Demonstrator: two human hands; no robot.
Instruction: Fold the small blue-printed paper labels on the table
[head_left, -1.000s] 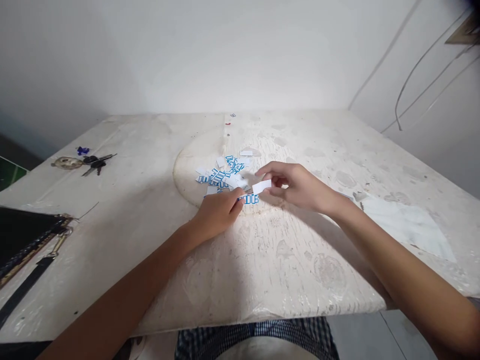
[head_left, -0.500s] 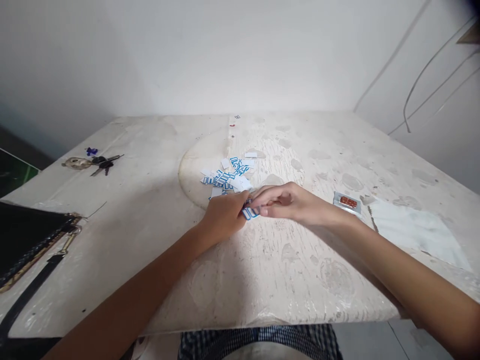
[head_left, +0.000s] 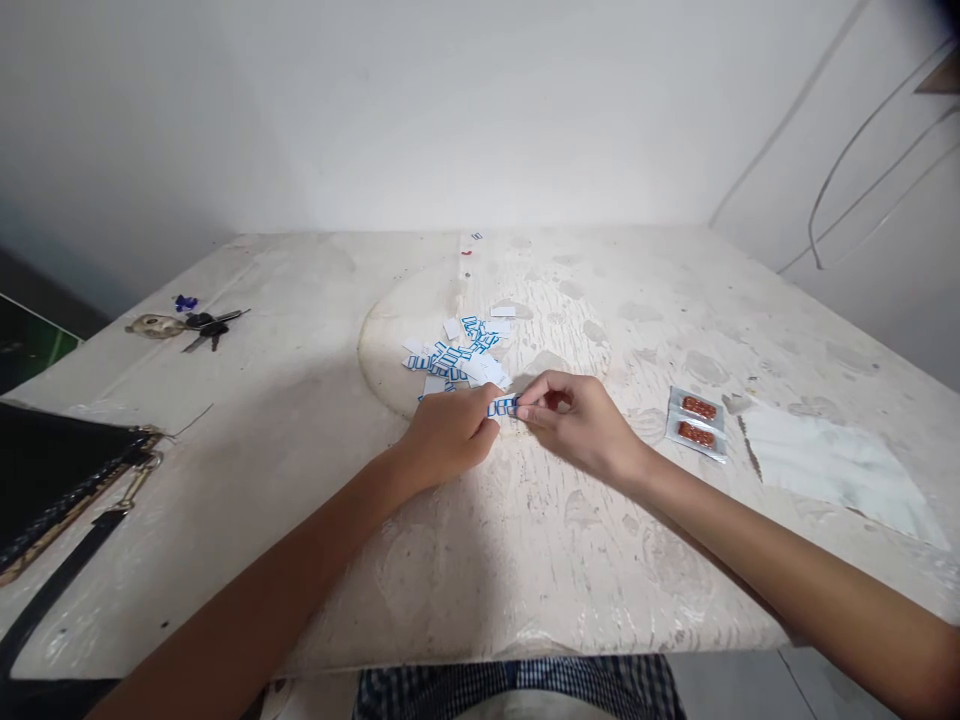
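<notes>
One small paper strip [head_left: 502, 406] with blue-outlined shapes is stretched between two hands: the fingers of the right hand [head_left: 576, 420] are clamped on its right end, and those of the left hand [head_left: 454, 432] close on its left end, partly hidden by the thumb. Whether the strip touches the counter [head_left: 562, 560] below cannot be told. Just beyond the left hand lies a loose, overlapping pile of paper pieces [head_left: 454, 362], some blue-marked, others plain white. To the right of the right hand are a silvery blister pack [head_left: 696, 422] with two reddish-brown windows and, beside it, a white cloth [head_left: 836, 465]. Farther left sit a bunch of keys [head_left: 208, 325], a small purple object [head_left: 186, 302] and, nearer, a black bag [head_left: 64, 480].
</notes>
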